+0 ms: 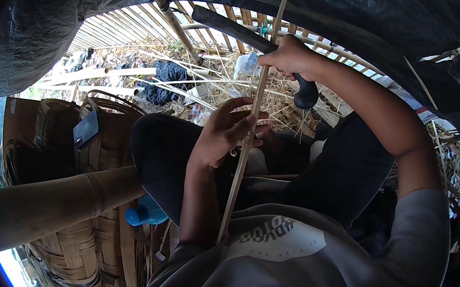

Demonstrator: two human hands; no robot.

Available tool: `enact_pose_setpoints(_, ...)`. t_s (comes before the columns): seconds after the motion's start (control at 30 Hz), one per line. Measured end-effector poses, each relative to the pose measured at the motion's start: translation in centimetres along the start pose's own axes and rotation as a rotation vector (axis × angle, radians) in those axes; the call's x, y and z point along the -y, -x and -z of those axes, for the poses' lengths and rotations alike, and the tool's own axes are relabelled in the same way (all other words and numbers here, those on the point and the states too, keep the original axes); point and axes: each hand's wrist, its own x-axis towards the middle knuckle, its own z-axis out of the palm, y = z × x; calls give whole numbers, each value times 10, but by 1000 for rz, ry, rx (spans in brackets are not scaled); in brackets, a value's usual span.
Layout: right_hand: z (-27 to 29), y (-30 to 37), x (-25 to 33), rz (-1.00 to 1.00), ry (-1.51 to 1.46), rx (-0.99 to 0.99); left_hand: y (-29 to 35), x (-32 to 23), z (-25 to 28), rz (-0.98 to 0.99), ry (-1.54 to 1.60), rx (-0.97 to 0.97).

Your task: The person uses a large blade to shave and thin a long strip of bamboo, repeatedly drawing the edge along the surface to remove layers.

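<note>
A long, pale bamboo strip (235, 183) slants from my chest up past both hands to the upper middle. My left hand (218, 135) holds it loosely about midway, with the fingers bent around it and partly spread. Higher up, my right hand (295, 58) is closed on a machete (233, 29). Its dark blade points to the upper left and its rounded black handle end (305, 95) sticks out below my fist. The blade crosses the strip close to my right thumb. A small curled shaving (234, 153) hangs beside the strip under my left fingers.
A thick bamboo pole (65, 205) reaches my knee from the left. Woven bamboo baskets (82, 270), a phone (86, 129) and a blue bottle (145, 211) are around it. Ahead lie straw, scraps and a black plastic bag (167, 79); dark sheeting (386, 15) hangs overhead.
</note>
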Motion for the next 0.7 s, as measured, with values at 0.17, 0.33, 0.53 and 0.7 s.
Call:
enact_pose_setpoints(0.17, 1, 9, 9, 49, -7, -5, 22, -23, 7, -71, -368, -72)
enact_pose_setpoints(0.33, 4, 5, 0, 126, 4, -16, 51, -27, -13, -288, -495, -80)
enact_pose_setpoints(0.53, 1, 11, -3, 130, 37, -29, 37, -12, -50, -269, -779, -465)
enact_pose_setpoints(0.7, 9, 17, -6, 132, 21, -46, 22, -1, -32, -137, -560, -431)
